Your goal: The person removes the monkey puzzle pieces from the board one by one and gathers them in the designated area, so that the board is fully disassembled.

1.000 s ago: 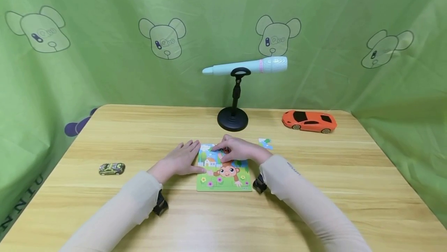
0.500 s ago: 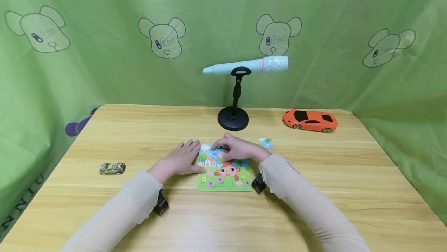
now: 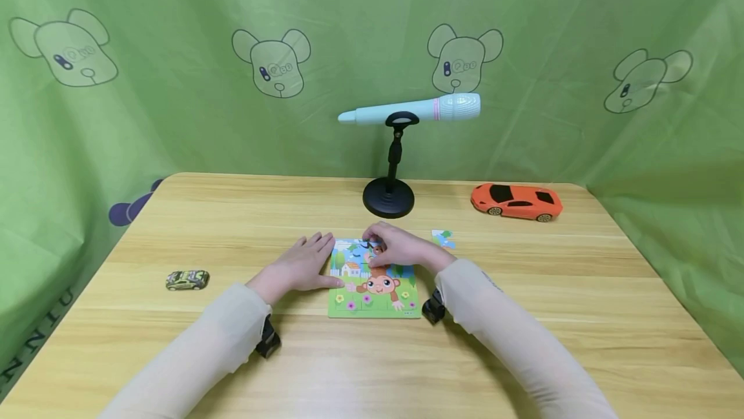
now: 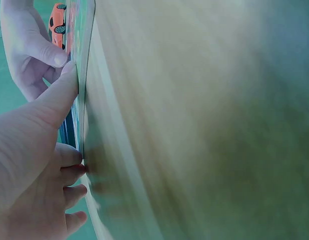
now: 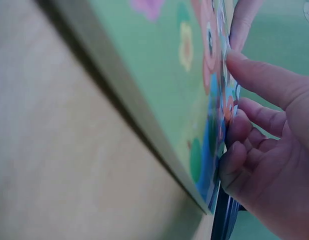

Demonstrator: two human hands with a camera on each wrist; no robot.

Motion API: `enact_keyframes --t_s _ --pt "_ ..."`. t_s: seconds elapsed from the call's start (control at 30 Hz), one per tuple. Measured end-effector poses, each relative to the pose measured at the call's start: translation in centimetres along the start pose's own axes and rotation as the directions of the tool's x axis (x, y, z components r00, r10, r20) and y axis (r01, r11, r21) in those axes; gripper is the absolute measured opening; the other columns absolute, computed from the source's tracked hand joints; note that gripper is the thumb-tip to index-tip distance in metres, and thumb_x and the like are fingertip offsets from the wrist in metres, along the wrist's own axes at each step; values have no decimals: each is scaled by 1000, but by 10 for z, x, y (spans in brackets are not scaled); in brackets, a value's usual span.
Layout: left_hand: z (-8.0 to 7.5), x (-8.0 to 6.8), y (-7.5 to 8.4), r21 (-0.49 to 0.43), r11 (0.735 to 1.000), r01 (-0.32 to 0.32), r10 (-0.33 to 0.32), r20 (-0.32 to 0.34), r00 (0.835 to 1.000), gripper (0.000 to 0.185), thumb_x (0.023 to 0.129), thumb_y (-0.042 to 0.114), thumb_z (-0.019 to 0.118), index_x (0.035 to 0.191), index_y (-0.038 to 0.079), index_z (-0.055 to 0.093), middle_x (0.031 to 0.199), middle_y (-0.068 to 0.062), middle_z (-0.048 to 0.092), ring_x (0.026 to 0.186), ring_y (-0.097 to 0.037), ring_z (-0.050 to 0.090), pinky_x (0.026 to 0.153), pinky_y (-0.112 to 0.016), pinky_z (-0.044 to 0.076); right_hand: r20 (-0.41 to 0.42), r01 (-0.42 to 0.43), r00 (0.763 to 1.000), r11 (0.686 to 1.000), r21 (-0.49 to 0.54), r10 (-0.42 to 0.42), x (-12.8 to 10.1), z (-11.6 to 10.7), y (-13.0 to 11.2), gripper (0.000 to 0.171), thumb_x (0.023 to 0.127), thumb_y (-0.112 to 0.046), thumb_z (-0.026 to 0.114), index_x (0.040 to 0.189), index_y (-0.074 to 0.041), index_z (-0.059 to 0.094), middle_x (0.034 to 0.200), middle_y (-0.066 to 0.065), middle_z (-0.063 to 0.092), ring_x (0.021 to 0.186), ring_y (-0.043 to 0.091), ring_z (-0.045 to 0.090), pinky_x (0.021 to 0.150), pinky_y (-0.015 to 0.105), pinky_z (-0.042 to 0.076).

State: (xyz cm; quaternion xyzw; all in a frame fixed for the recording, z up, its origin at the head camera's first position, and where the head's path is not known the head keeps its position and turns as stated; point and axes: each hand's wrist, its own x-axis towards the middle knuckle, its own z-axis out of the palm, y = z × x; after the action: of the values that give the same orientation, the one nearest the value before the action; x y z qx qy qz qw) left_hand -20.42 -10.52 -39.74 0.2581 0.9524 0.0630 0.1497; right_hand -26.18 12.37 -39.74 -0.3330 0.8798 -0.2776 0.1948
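The flat puzzle (image 3: 363, 296) lies on the desk (image 3: 360, 374) between the hands, its picture facing up; it looks nearly square, so no clear long axis shows. The left hand (image 3: 299, 268) rests along its left side, fingers straight and thumb reaching onto the border. The right hand (image 3: 400, 246) bends over the far part of the puzzle, thumb and fingertips touching the picture surface; whether they pinch a piece I cannot tell. The two hands are apart, with part of the picture showing between them. A loose puzzle piece (image 3: 443, 238) lies off the puzzle, just beyond the right wrist, so the right hand is much the nearer one; the left is across the puzzle from it.
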Motion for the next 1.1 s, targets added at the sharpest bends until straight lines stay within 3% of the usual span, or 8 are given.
enact_keyframes --t_s 0.13,0.27,0.4,0.57,0.7,0.87,1.1 --pt "0 0 0 -2 1000 5 -5 3 1000 92 85 61 49 145 -1 18 150 -16 15 137 -32 12 109 -47 10 -45 -11 999 994 111 16 -2 0 2 27 87 -12 64 112 -5 57 99 7 51 73 19 52 67 31 48" --pt "0 -1 0 -1 1000 8 -8 4 1000 92 85 61 49 145 -1 18 150 -16 15 137 -32 11 109 -46 10 -94 3 995 968 251 21 -2 1 7 17 91 -4 57 108 -5 60 86 9 54 59 21 55 54 33 52" --pt "1 0 0 -2 1000 5 -5 2 1000 92 85 61 49 145 -1 18 150 -16 15 137 -32 11 109 -46 10 -130 19 991 946 323 25 -2 -1 11 17 92 -4 54 107 -1 62 79 9 57 62 23 54 56 34 51" --pt "1 0 0 1 1000 1 -1 3 1000 92 85 62 48 145 -1 17 151 -16 14 137 -32 11 110 -46 9 -171 -11 981 913 408 88 -7 -12 11 17 90 -4 57 104 5 62 82 12 60 70 25 53 63 36 49" --pt "1 0 -1 3 1000 -3 3 2 1000 92 85 61 48 145 -1 17 151 -16 13 137 -32 10 109 -46 10 -204 -67 965 905 420 167 -19 -24 10 13 89 -7 60 99 2 62 83 9 59 73 22 54 67 35 50" --pt "1 0 -1 -3 1000 -5 5 -3 1000 93 85 61 49 145 -1 17 151 -16 14 137 -32 11 109 -46 10 -255 -94 945 920 380 202 -45 -41 19 16 89 -12 61 99 1 62 86 10 59 78 24 55 74 43 51" --pt "1 0 -1 -6 1000 -5 5 -2 1000 93 85 61 49 145 -1 17 150 -16 14 137 -32 11 110 -46 9 -332 -150 909 940 306 253 -87 -65 47 19 90 -12 60 98 4 64 86 16 62 77 29 57 66 35 50"
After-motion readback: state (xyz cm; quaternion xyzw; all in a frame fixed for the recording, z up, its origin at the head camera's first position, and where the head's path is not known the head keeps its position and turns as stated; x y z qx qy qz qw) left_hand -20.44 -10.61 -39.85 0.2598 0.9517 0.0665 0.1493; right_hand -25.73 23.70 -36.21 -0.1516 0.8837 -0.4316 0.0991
